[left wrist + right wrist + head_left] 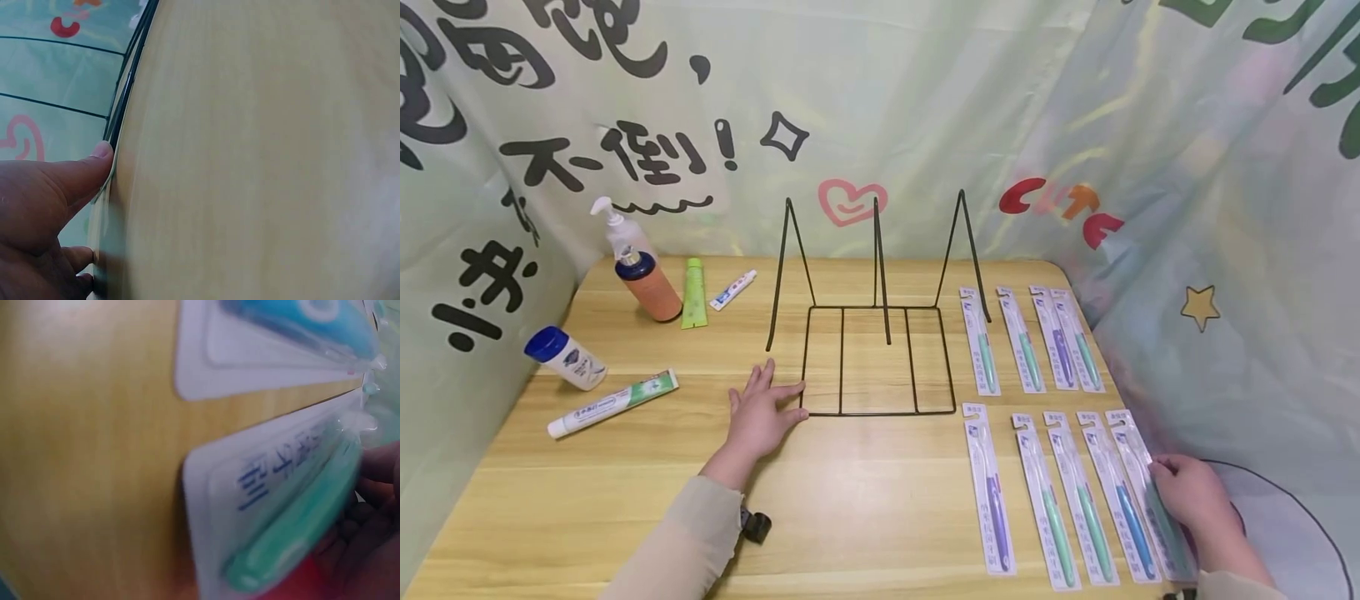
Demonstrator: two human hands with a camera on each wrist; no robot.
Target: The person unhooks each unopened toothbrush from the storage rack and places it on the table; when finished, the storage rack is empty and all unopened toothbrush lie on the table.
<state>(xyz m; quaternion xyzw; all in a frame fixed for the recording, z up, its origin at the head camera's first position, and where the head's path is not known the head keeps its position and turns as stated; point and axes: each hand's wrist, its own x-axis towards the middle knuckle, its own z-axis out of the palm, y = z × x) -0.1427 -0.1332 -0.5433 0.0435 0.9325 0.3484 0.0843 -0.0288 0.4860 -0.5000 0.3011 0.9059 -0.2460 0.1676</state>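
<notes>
A black wire rack [841, 360] stands mid-table, its three peaked supports rising at the back. My left hand [763, 417] is at the rack's front left corner, fingers spread, thumb and forefinger touching the wire. In the left wrist view the thumb [84, 172] rests against the rack's edge. At the right table edge my right hand [1193, 492] pinches the side of a packaged green toothbrush [300, 519], the rightmost of the front row. That package is slightly tilted up, and part of it is hidden by the hand.
Several packaged toothbrushes [1057, 342] lie in two rows on the right. On the left are a toothpaste tube [613, 404], a blue-capped white bottle [568, 358], two pump bottles [651, 287], a green tube [695, 293] and a small tube [733, 290]. Printed curtains surround the table.
</notes>
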